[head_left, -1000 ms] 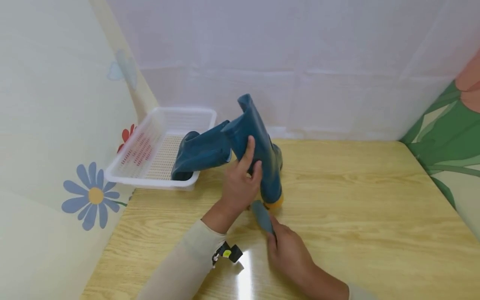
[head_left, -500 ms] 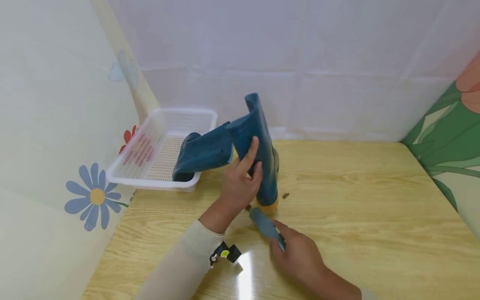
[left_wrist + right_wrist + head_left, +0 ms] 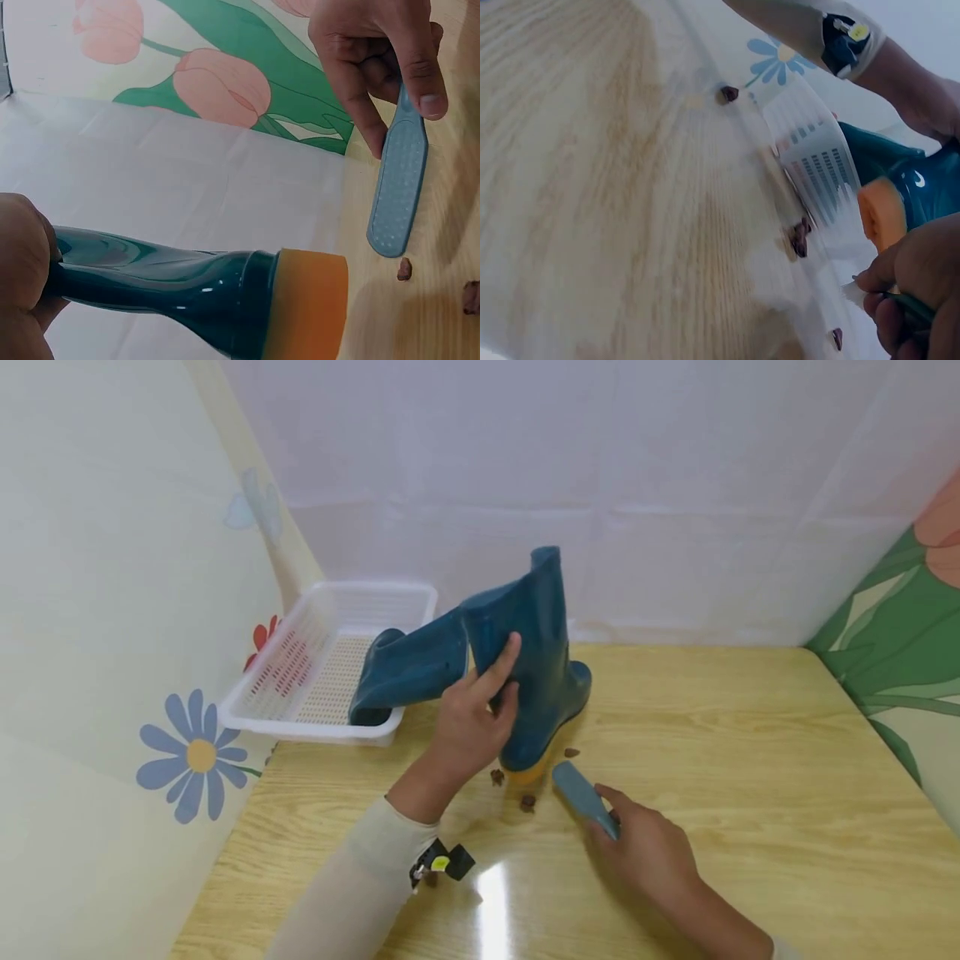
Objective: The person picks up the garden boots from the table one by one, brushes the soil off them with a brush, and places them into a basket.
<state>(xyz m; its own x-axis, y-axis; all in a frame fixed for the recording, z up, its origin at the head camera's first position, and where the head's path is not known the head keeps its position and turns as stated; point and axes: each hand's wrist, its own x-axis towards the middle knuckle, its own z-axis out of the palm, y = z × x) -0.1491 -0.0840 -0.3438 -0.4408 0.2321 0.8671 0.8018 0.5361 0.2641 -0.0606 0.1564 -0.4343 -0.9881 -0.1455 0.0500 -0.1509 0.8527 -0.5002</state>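
My left hand grips a blue rubber boot by its shaft, above the table, opening upward and tilted. The orange sole faces away from that hand in the left wrist view. In my right hand is the handle of a blue-grey brush, held to the right of the sole and apart from it. Pale bristles show in the right wrist view. Brown clumps lie on the table below the boot. A second blue boot leans in the white basket, its shaft over the rim.
The basket stands at the table's left back, close to the flower-printed side wall. A pale cloth hangs behind the wooden table. Another brown bit lies under the left wrist camera strap.
The held boot has turned, so more of its foot shows at the right. The brush has moved right, away from the sole. More brown clumps are visible on the table.
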